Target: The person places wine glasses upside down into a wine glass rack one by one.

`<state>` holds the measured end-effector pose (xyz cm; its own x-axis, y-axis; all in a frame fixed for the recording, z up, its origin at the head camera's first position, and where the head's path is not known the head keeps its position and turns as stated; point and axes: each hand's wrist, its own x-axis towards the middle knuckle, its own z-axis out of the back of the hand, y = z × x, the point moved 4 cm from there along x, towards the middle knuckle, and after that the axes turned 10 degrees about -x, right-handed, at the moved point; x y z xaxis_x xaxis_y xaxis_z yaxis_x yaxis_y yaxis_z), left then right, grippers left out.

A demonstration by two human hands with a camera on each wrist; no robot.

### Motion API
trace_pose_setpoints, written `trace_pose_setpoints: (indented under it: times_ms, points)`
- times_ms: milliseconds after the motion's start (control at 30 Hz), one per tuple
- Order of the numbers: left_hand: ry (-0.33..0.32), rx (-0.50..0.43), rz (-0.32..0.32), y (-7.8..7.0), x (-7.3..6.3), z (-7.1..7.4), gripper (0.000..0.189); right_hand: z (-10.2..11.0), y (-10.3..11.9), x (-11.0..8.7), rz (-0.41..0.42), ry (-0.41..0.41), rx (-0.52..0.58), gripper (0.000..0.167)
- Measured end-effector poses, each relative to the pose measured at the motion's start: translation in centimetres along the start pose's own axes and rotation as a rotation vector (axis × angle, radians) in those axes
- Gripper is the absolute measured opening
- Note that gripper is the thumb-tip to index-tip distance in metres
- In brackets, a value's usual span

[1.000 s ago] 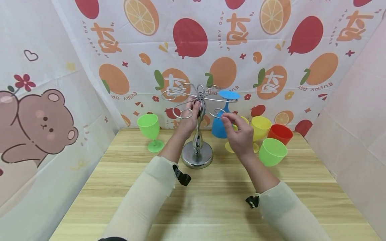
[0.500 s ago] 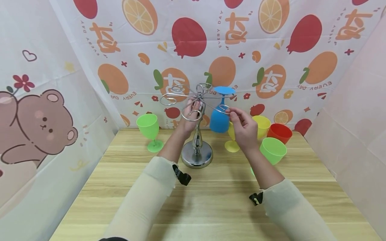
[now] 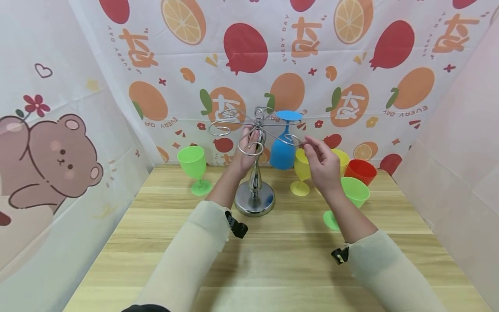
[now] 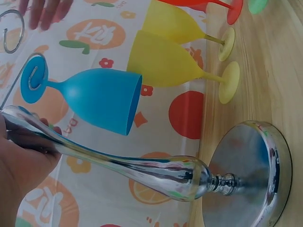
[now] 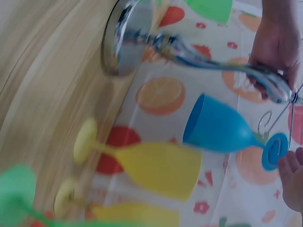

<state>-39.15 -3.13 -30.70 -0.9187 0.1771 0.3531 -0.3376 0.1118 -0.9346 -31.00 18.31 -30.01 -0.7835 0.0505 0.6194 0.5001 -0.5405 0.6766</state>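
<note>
A silver metal stand (image 3: 255, 177) stands upright on the table, with curled wire arms spreading from its top. My left hand (image 3: 246, 149) grips its pole just under the arms. Upside down, a blue goblet (image 3: 282, 152) hangs by its foot in one of the wire loops. My right hand (image 3: 324, 162) is at the outer end of the front-right wire loop (image 3: 292, 139), its fingertips close to the wire. In the left wrist view, the right hand's fingers (image 4: 47, 12) look straight and slightly apart from the loop.
A green goblet (image 3: 192, 162) stands left of the stand. To the right are a yellow goblet (image 3: 302, 167), another yellow one (image 3: 341, 158) behind my right hand, a red goblet (image 3: 361, 171) and a green goblet (image 3: 355, 190). A fruit-print cloth (image 3: 245, 47) hangs behind the wooden table (image 3: 273, 260).
The stand's wire arms have turned, the front loops swinging rightward and the blue goblet shifting slightly left and up. My right hand has moved right; my left hand keeps its grip.
</note>
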Motion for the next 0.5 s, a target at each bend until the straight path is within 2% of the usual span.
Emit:
trace_pose_setpoints:
  times_ms: [233,500]
  points:
    - [-0.008,0.025,-0.005,0.1,-0.2,0.1,0.039,2.9,-2.3,-0.9,0.025,0.204,-0.479,0.058]
    - [-0.008,0.005,0.002,0.1,-0.2,-0.1,0.040,5.2,-6.3,-2.9,0.085,0.370,-0.777,0.069]
